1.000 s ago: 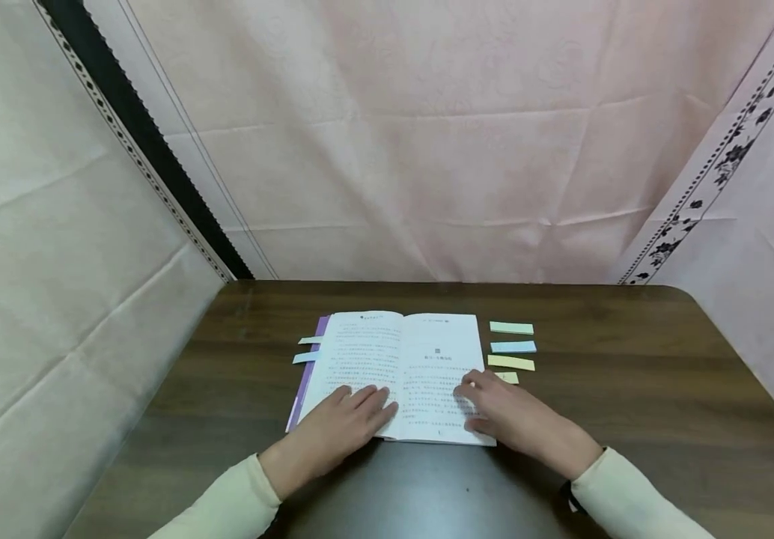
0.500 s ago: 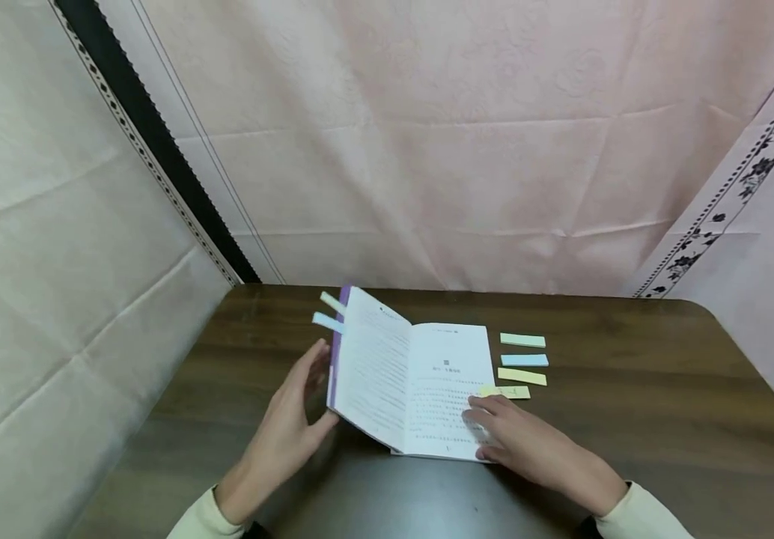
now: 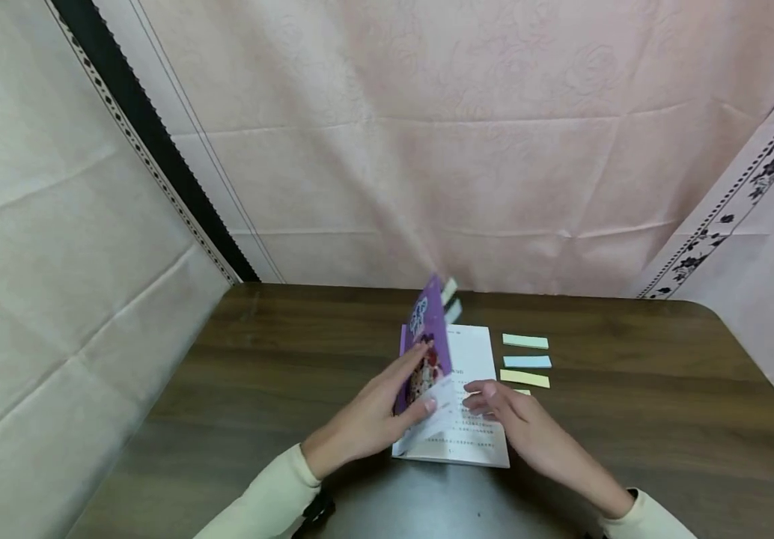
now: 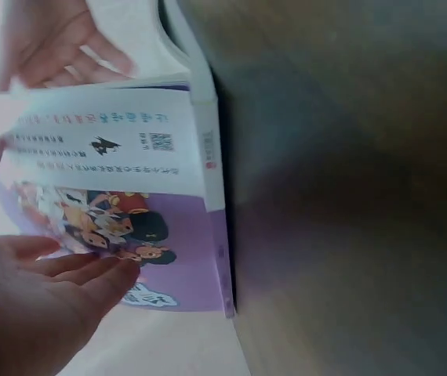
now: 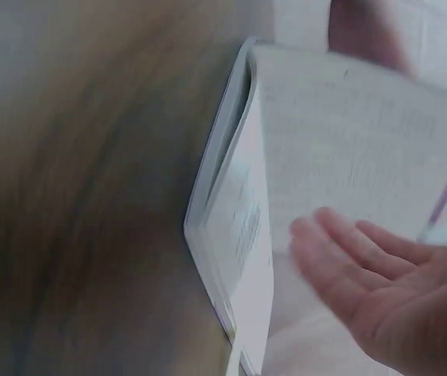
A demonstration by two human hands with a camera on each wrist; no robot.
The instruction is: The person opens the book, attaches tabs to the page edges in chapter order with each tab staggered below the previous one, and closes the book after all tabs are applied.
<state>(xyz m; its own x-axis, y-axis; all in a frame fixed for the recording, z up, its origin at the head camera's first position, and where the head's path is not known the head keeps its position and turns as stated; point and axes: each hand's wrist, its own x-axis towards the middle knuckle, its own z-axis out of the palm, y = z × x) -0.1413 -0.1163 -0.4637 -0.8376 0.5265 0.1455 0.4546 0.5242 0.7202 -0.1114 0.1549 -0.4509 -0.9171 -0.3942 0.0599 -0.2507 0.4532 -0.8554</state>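
Note:
A purple-covered book (image 3: 433,329) stands half folded on the table, its front part raised steeply over the printed right-hand page (image 3: 473,359). My left hand (image 3: 380,415) lies against the outside of that cover, fingers fairly straight, thumb near its lower edge. The left wrist view shows the illustrated cover (image 4: 196,235) with a white band. Over the right page hovers my right hand (image 3: 525,427), fingers loosely extended; in the right wrist view this hand (image 5: 412,298) holds nothing. Two sticky tabs (image 3: 453,311) poke out from the raised part's edge.
Right of the book lie a green sticky tab (image 3: 525,341), a blue one (image 3: 527,361) and a yellow one (image 3: 525,378). Another pokes out partly hidden behind the right hand. Brown wooden table (image 3: 629,389) surrounds the book; a pale curtain (image 3: 495,187) hangs behind.
The book lay flat open; its left part has been lifted and swung rightward by my left hand, turning the purple cover outward. My right hand has risen slightly from the right page.

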